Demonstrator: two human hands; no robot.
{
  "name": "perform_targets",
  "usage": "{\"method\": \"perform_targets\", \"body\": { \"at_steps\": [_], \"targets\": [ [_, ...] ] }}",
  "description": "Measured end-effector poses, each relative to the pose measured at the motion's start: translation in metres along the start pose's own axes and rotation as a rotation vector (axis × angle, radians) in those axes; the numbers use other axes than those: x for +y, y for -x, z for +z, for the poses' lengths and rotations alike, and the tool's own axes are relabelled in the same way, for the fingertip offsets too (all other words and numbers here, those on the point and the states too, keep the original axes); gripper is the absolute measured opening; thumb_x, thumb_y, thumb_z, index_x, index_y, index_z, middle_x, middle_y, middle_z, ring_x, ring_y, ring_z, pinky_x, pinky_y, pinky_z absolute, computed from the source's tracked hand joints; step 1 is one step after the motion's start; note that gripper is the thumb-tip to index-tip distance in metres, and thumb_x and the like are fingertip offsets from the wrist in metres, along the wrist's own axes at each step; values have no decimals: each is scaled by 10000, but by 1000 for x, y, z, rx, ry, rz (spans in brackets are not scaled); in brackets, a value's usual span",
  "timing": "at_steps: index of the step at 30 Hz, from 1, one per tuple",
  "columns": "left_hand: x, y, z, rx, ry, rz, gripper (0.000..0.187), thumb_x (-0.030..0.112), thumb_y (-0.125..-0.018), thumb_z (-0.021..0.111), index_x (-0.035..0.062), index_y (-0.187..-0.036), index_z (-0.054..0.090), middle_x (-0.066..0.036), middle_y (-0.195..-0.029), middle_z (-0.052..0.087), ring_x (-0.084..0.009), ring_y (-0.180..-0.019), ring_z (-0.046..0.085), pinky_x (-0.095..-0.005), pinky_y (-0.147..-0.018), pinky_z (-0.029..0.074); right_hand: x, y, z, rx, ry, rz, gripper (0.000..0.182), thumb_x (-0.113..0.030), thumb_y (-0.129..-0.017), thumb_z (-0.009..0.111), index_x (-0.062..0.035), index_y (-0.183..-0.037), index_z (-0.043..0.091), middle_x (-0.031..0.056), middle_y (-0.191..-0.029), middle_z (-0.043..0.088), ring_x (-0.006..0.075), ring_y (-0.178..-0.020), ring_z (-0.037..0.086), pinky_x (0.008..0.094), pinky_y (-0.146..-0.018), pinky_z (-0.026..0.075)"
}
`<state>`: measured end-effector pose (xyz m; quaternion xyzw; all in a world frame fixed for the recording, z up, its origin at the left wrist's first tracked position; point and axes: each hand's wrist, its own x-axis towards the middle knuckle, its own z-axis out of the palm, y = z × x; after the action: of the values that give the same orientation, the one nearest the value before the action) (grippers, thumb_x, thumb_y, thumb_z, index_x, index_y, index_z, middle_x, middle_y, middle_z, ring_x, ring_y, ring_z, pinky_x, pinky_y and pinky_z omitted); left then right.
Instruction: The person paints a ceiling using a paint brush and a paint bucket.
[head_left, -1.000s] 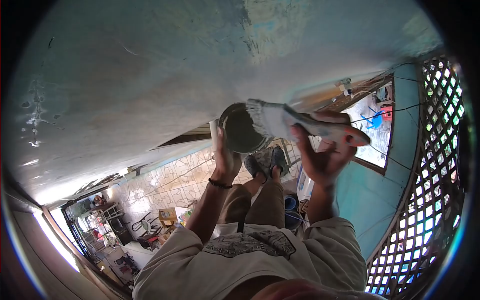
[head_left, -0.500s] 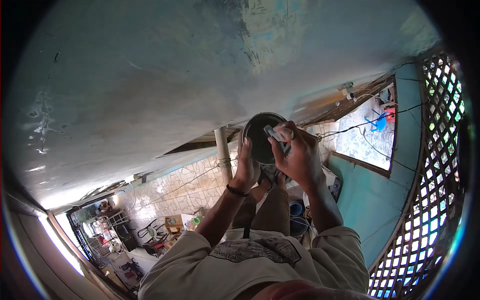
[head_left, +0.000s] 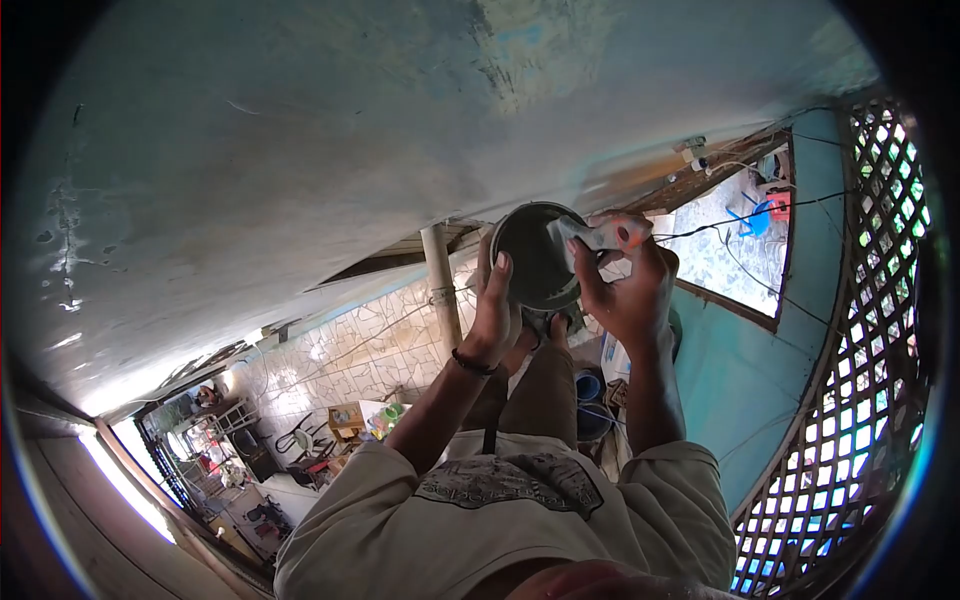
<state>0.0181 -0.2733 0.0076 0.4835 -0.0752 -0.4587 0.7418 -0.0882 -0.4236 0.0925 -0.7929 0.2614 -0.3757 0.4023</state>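
Note:
A round dark container (head_left: 530,265) with grey on its inside is held up in front of me, close under the large wall. My left hand (head_left: 493,310) grips it from the left, with the thumb over the rim and the other fingers hidden behind. In my right hand (head_left: 635,285) is a paintbrush (head_left: 605,236), its handle smeared pale grey with orange round the hole at the end. The brush lies across the container's right rim, head pointing inward over the opening.
The blue-grey wall (head_left: 300,150) with worn, peeling patches fills the upper view. A pale pipe (head_left: 438,290) stands left of the container. Cables (head_left: 740,222) cross an opening at right, beside a wooden lattice (head_left: 840,400). Below are a tiled surface (head_left: 340,350) and a dark bucket (head_left: 592,420).
The container and both hands have shifted slightly right and up in view. The brush has swung from steep to nearly level, its handle end now pointing right.

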Motion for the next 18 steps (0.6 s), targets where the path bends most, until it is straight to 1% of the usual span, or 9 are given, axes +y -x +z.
{"method": "perform_targets", "body": {
  "at_steps": [2, 5, 7, 10, 11, 12, 15, 16, 18],
  "targets": [
    [0, 2, 1, 4, -1, -4, 750, 604, -1057, 493, 59, -1566, 417, -104, -1555, 506, -238, -1443, 472, -422, -1200, 367, 6, 2, -2, 2, 3, 33, 304, -84, -836, 819, -22, -1048, 610, 126, -907, 720, 276, -680, 736, 344, -622, 575],
    [-3, 0, 0, 18, -2, 5, 736, 588, -1062, 497, 61, -1568, 408, -104, -1547, 511, -235, -1436, 476, -420, -1198, 369, 1, 3, -7, 29, -34, 123, 292, -81, -839, 814, -24, -1035, 605, 123, -918, 725, 292, -704, 748, 366, -639, 585],
    [1, 2, 6, 22, -2, 14, 721, 562, -1065, 511, 67, -1575, 389, -104, -1538, 515, -234, -1431, 481, -418, -1197, 371, 1, 6, -5, 12, 1, 80, 282, -69, -841, 805, -26, -1030, 600, 121, -931, 728, 298, -735, 755, 375, -661, 591],
    [12, 6, 24, 49, 33, 45, 649, 398, -1046, 589, 56, -1555, 377, -134, -1496, 510, -236, -1390, 499, -395, -1177, 394, 2, 8, 3, -57, 22, -22, 270, -50, -846, 789, -32, -1030, 593, 120, -947, 728, 303, -769, 758, 381, -690, 596],
    [13, 7, 27, 46, 28, 43, 646, 397, -1046, 589, 59, -1554, 379, -134, -1495, 511, -235, -1389, 500, -395, -1177, 394, 2, 8, 4, -86, 23, -62, 266, -44, -847, 783, -34, -1031, 591, 120, -951, 728, 305, -778, 758, 382, -699, 597],
    [13, 7, 28, 43, 23, 42, 642, 395, -1045, 589, 61, -1553, 381, -133, -1495, 511, -234, -1388, 502, -394, -1177, 394, 2, 10, 4, -152, 42, -25, 242, -33, -852, 768, -37, -1021, 594, 123, -968, 727, 301, -796, 758, 375, -712, 596],
    [13, 9, 31, 52, 10, 37, 638, 401, -1043, 591, 66, -1547, 390, -134, -1494, 511, -233, -1394, 495, -396, -1178, 390, -2, 6, 0, -39, -19, -46, 241, -47, -845, 781, -42, -1006, 602, 121, -934, 732, 305, -779, 758, 379, -701, 596],
    [13, 9, 31, 59, 6, 36, 637, 405, -1042, 592, 67, -1545, 394, -134, -1493, 511, -233, -1397, 491, -397, -1179, 387, -1, 10, -3, -16, -8, 39, 258, -64, -832, 802, -48, -1008, 615, 116, -887, 737, 288, -761, 760, 379, -692, 596],
    [12, 9, 30, 55, -19, 51, 640, 414, -1040, 593, 64, -1540, 401, -136, -1488, 512, -232, -1401, 484, -399, -1180, 382, -4, 6, -11, 39, -4, 79, 273, -73, -823, 815, -53, -1016, 623, 113, -859, 737, 273, -744, 758, 377, -677, 591]
  ]
}}
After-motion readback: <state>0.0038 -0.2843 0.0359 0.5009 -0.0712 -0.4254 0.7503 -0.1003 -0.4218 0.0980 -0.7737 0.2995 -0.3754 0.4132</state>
